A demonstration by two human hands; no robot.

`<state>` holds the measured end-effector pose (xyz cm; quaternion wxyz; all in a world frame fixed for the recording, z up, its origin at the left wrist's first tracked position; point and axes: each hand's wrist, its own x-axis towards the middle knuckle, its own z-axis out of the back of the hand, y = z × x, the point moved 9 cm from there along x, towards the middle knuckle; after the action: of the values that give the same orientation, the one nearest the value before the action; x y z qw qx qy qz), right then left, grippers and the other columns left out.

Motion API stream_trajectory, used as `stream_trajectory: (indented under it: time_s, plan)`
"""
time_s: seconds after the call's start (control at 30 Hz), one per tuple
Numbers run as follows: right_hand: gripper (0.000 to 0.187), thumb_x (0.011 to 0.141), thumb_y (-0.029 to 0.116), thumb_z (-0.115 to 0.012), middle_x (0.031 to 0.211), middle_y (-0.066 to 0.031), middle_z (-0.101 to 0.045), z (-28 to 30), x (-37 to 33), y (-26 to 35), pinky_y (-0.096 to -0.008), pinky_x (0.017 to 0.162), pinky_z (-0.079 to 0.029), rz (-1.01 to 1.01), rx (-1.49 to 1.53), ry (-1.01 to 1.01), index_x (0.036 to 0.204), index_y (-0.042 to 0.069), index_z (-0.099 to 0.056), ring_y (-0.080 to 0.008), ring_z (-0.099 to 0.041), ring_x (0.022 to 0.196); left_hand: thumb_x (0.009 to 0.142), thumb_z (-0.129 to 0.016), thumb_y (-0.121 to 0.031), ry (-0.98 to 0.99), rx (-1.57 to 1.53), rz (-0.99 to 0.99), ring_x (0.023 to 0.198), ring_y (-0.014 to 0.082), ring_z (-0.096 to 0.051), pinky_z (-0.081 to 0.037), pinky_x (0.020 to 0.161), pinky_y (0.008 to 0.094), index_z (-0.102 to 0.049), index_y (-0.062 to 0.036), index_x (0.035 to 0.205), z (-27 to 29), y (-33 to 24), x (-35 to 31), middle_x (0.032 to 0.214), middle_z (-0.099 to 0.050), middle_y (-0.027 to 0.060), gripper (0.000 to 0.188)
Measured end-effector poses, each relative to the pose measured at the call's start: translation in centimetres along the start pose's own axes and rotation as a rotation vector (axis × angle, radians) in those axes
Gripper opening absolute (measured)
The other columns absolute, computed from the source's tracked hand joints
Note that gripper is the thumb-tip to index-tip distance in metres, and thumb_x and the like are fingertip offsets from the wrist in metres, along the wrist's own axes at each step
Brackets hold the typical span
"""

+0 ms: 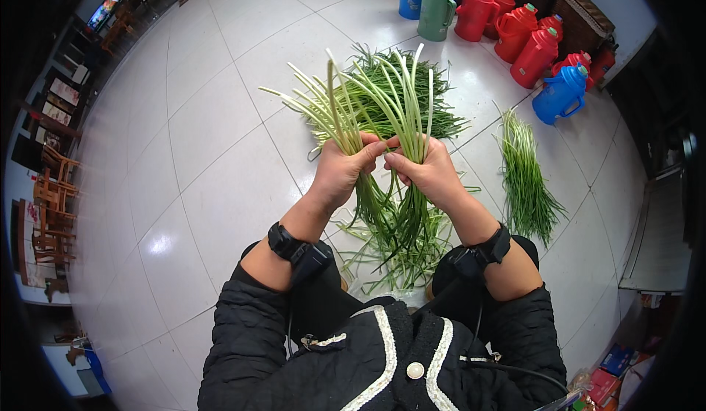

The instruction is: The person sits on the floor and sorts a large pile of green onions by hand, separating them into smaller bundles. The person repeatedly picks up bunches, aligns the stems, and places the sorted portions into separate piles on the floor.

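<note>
My left hand (343,172) is closed round a bunch of garlic chives (307,100), pale stems up and green leaves hanging below the fist. A second bunch of chives (401,102) is gripped by my right hand (426,174), its white ends also pointing up. My two hands nearly meet, thumbs and fingertips close together. Just beyond them a larger heap of chives (440,109) lies on the floor, partly hidden by the held stems. Loose, scattered leaves (419,262) lie beneath my hands, between my knees.
To the right, a separate bundle of chives (526,179) lies on the tiled floor (213,139). Several red thermos flasks (535,58) stand at the far right, with a green flask (437,10) and a blue flask (561,96) among them. Wooden chairs (55,205) line the left edge.
</note>
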<state>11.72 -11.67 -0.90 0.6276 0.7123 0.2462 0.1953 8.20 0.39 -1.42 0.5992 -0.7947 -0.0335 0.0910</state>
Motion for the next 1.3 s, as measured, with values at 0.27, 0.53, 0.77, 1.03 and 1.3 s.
stream_trajectory:
  time_s: [0.27,0.53,0.77,1.03,1.3]
  plan:
    - [0.014,0.086,0.013,-0.060,0.070,-0.0083,-0.064,0.1,-0.1,0.5,-0.0199,0.046,-0.042,0.007,-0.035,0.028,0.087,-0.001,-0.060,-0.0059,-0.052,0.052,0.086,-0.061,-0.010,0.063,0.192,-0.097,0.052,0.0058,-0.044,-0.034,0.047,0.0210,-0.060,0.0025,0.088,-0.2,-0.7,0.0,0.062,-0.052,-0.0008,0.012]
    - [0.012,0.085,0.012,-0.060,0.069,-0.0075,-0.063,0.2,-0.2,0.4,-0.0197,0.045,-0.041,-0.016,-0.019,0.030,0.084,0.000,-0.060,-0.0057,-0.051,0.052,0.084,-0.062,-0.011,0.023,0.198,-0.102,0.051,0.0047,-0.046,-0.036,0.045,0.0203,-0.062,0.0016,0.083,0.2,-0.9,0.2,0.061,-0.055,-0.0013,0.012]
    - [0.010,0.081,0.009,-0.064,0.066,-0.0051,-0.061,0.0,-0.2,0.4,-0.0197,0.044,-0.039,-0.007,-0.089,0.034,0.079,0.000,-0.061,-0.0053,-0.050,0.049,0.084,-0.063,-0.012,0.066,0.212,-0.056,0.050,0.0052,-0.045,-0.035,0.044,0.0196,-0.061,0.0016,0.086,-0.7,-0.8,-0.4,0.062,-0.054,-0.0006,0.014]
    - [0.010,0.082,0.010,-0.063,0.067,-0.0049,-0.061,0.1,-0.3,-0.4,-0.0198,0.042,-0.037,-0.136,0.167,0.071,0.081,0.000,-0.061,-0.0055,-0.047,0.049,0.088,-0.057,-0.012,0.152,0.217,-0.052,0.050,0.0040,-0.046,-0.034,0.044,0.0175,-0.060,0.0020,0.087,-1.2,-1.3,-0.4,0.066,-0.058,0.0019,0.014]
    - [0.012,0.083,0.013,-0.063,0.070,-0.0045,-0.060,0.0,-0.5,-1.7,-0.0170,0.042,-0.037,-0.284,0.275,0.112,0.087,0.002,-0.059,-0.0026,-0.045,0.049,0.089,-0.055,-0.011,0.172,0.349,-0.112,0.051,0.0037,-0.046,-0.037,0.045,0.0193,-0.059,0.0003,0.086,-1.2,-1.9,-0.4,0.064,-0.056,0.0005,0.013]
